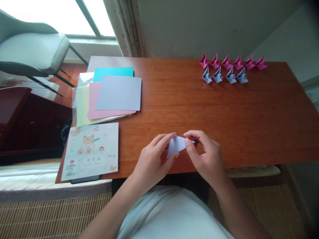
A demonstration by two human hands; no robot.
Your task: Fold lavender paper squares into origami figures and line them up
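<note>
A small piece of folded pale lilac paper (177, 144) is held between my two hands, just over the front edge of the table. My left hand (157, 154) grips its left side, index finger on the top corner and thumb at the lower edge. With thumb and index finger, my right hand (205, 151) pinches the narrow right-hand point. The paper looks roughly triangular; its underside and the other fingertips are hidden.
Pink folded paper figures (227, 62) stand in a row at the back right, with lilac ones (231, 76) in front. Lilac sheets (119, 93) top a stack of coloured paper at the left. Nearer lies a bear-printed pad (91, 151), over a dark flat object (85, 180) at the wooden table's (174, 106) edge.
</note>
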